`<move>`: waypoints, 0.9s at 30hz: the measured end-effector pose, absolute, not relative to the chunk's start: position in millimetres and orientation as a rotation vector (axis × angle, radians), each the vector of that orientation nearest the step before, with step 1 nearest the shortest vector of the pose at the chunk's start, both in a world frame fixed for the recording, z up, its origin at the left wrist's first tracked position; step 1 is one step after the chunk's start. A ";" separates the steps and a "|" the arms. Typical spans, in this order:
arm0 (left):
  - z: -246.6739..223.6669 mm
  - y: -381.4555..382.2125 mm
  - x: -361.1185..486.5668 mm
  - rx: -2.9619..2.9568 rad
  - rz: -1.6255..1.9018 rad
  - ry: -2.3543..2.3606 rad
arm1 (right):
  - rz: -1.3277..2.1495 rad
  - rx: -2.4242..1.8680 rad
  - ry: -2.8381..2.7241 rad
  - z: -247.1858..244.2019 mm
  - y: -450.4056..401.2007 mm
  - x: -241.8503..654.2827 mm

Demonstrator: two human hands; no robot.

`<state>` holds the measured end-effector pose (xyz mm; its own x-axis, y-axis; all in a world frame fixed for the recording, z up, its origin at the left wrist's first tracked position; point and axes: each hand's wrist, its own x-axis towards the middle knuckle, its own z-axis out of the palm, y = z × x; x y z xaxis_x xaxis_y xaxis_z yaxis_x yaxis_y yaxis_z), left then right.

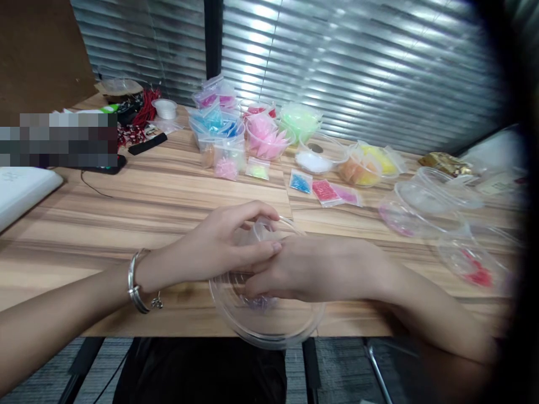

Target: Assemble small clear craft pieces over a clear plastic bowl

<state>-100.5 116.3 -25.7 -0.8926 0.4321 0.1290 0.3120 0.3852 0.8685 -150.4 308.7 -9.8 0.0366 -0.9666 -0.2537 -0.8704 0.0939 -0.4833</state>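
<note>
A round clear plastic bowl (269,338) is at the table's front edge, its rim reaching past the edge. Over it, my left hand (223,241) has its thumb and fingers closed around a clear plastic bag (261,229). The back of my right hand (311,269) faces me, crossing in front of the left fingertips. Its fingers curl down over the bowl, and what they grip is hidden. Small purplish bits (257,303) show blurrily below the right fingers; I cannot tell whether they are in the bag or loose in the bowl.
Bowls of coloured packets, among them a blue one (217,126) and a pink one (267,137), line the back by the blinds. Small bead bags (301,181) lie in front of them. Clear bowls (478,269) stand at right. A white object (27,191) is at far left.
</note>
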 end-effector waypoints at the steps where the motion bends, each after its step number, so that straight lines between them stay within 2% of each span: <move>1: -25.6 116.5 -100.3 0.675 1.541 2.510 | -0.196 -1.829 1.843 -11.3 308.7 -149.8; 19: -23.9 116.6 -98.8 0.690 1.542 2.493 | -0.112 -1.863 1.749 -8.5 298.9 -146.0; 27: -24.9 116.6 -99.7 0.719 1.559 2.498 | 0.032 -1.973 1.783 -6.4 294.4 -142.5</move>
